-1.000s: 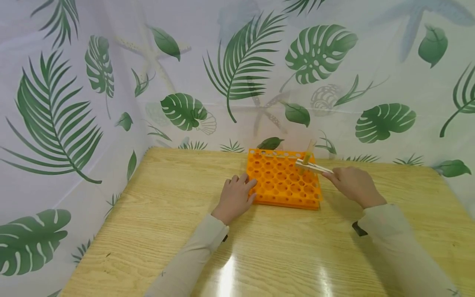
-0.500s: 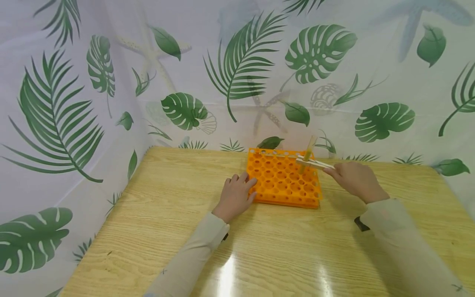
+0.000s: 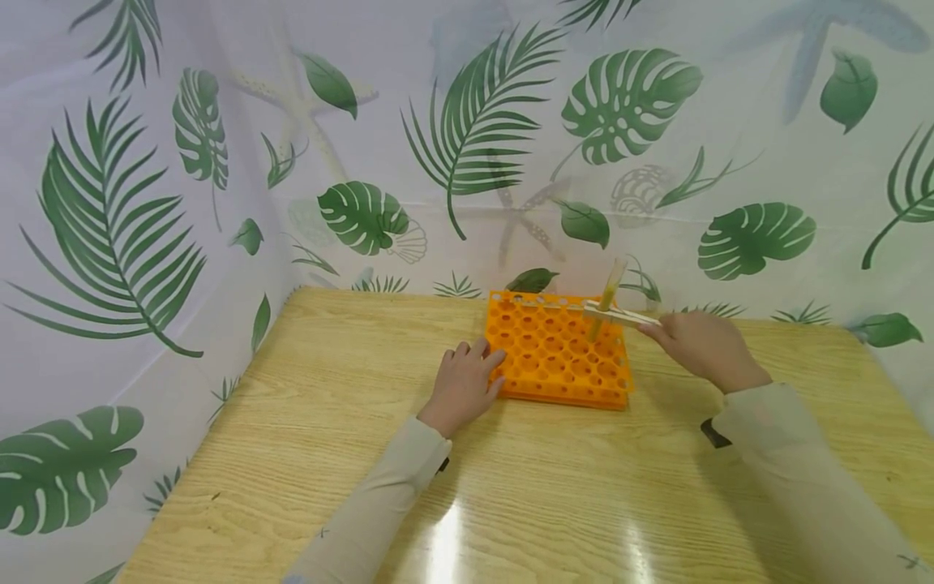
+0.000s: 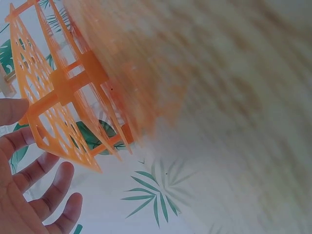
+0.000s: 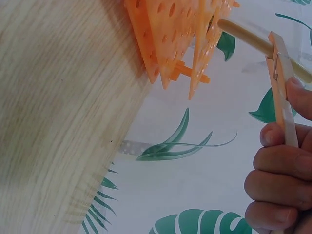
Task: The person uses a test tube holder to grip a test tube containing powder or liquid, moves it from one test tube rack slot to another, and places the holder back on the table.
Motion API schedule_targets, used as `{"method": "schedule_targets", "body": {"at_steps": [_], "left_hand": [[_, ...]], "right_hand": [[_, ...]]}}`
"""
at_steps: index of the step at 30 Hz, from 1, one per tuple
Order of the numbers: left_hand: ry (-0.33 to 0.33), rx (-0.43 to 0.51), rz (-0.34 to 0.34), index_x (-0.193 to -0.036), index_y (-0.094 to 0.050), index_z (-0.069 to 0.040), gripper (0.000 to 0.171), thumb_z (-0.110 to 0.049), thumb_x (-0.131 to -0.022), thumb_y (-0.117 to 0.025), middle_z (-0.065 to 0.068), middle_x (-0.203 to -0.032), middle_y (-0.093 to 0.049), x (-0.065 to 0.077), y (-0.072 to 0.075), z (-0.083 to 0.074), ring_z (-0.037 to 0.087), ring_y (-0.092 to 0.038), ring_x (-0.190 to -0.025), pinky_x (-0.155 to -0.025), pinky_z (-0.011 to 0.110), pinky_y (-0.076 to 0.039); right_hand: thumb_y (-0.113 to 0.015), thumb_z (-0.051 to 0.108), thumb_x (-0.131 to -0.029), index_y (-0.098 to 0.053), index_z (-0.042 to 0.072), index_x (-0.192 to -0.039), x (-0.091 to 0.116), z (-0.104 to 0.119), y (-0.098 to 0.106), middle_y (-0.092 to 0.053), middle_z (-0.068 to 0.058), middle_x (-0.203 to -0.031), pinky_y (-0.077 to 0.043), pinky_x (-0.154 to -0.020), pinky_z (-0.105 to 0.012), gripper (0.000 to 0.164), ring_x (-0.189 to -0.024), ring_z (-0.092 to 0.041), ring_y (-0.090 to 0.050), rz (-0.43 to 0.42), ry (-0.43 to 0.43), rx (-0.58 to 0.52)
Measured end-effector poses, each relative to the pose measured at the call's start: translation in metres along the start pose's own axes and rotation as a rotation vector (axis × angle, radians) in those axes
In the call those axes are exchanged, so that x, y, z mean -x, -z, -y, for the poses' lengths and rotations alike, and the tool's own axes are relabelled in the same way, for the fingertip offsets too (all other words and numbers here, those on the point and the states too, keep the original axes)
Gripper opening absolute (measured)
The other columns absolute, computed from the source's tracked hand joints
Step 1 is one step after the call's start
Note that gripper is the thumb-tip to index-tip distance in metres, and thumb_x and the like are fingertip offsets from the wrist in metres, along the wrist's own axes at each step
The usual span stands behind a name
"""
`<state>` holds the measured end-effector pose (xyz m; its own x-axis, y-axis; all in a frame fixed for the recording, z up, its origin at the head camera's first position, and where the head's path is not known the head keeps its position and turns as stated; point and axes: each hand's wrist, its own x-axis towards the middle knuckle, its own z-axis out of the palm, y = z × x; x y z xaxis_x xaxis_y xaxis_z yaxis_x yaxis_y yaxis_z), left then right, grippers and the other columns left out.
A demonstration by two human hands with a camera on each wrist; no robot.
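An orange test tube rack (image 3: 563, 397) with rows of round holes stands near the back of the table. My left hand (image 3: 461, 383) holds its left end, thumb and index finger at the top plate's edge; the other fingers are spread beside it in the left wrist view. In my right hand (image 3: 704, 347) is a wooden test tube clamp (image 5: 282, 92), gripped with fingers curled round the handle. The clamp's jaws hold a test tube (image 3: 609, 294) with yellowish contents. It leans slightly, and in the right wrist view its lower end is close over the rack's top plate.
The wooden table (image 3: 350, 422) carries the rack near its back edge. Right behind it hangs a white cloth (image 3: 409, 138) printed with green leaves, which also runs along the left side.
The test tube and clamp have risen a little above the rack, and my right hand has shifted slightly up and to the right. My left hand stays on the rack.
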<state>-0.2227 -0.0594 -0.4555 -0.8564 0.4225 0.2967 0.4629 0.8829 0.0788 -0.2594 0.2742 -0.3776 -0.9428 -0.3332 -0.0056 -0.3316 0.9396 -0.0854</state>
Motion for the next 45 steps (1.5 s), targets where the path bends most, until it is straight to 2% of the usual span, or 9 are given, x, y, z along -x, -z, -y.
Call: {"method": "schedule_targets", "body": {"at_steps": [10, 18, 27, 37, 45], "left_hand": [[-0.007, -0.008, -0.007, -0.112, -0.056, -0.022, 0.024, -0.034, -0.092, -0.058, 0.002, -0.108, -0.055, 0.000, 0.001, 0.001, 0.022, -0.051, -0.085, -0.072, 0.035, -0.041], [-0.008, -0.008, -0.008, -0.113, -0.056, -0.022, 0.024, -0.034, -0.092, -0.058, 0.002, -0.108, -0.055, 0.000, 0.002, 0.001, 0.022, -0.051, -0.085, -0.073, 0.035, -0.042], [-0.003, 0.000, 0.007, -0.114, -0.056, -0.021, 0.025, -0.034, -0.092, -0.058, 0.002, -0.109, -0.054, -0.001, 0.002, 0.001, 0.022, -0.051, -0.086, -0.074, 0.035, -0.040], [-0.005, 0.013, 0.004, -0.112, -0.056, -0.021, 0.024, -0.034, -0.092, -0.059, 0.002, -0.107, -0.054, 0.000, 0.001, 0.001, 0.022, -0.049, -0.084, -0.072, 0.034, -0.039], [-0.003, 0.011, 0.005, -0.113, -0.056, -0.022, 0.025, -0.034, -0.092, -0.059, 0.002, -0.108, -0.054, 0.000, 0.000, 0.001, 0.022, -0.049, -0.084, -0.072, 0.034, -0.040]], "right_hand": [[-0.040, 0.047, -0.098, -0.055, 0.010, -0.068, -0.004, 0.002, 0.007, -0.040, 0.000, -0.054, -0.029, -0.047, -0.029, 0.050, -0.048, -0.015, -0.037, -0.006, 0.003, -0.008], [-0.041, 0.049, -0.097, -0.061, 0.009, -0.076, -0.010, 0.009, 0.012, -0.044, 0.000, -0.056, -0.031, -0.047, -0.029, 0.049, -0.049, -0.016, -0.040, -0.020, 0.017, 0.003], [-0.043, 0.047, -0.097, -0.057, 0.009, -0.072, -0.014, 0.018, 0.014, -0.045, -0.001, -0.056, -0.032, -0.047, -0.029, 0.047, -0.050, -0.016, -0.041, -0.019, 0.033, 0.029], [-0.037, 0.052, -0.097, -0.053, 0.012, -0.069, -0.021, 0.031, 0.014, -0.045, 0.000, -0.058, -0.034, -0.050, -0.030, 0.051, -0.053, -0.016, -0.043, -0.007, 0.049, 0.035], [-0.041, 0.047, -0.098, -0.050, 0.012, -0.068, -0.027, 0.042, 0.014, -0.041, 0.000, -0.057, -0.031, -0.049, -0.029, 0.047, -0.052, -0.015, -0.040, -0.005, 0.070, 0.025]]}}
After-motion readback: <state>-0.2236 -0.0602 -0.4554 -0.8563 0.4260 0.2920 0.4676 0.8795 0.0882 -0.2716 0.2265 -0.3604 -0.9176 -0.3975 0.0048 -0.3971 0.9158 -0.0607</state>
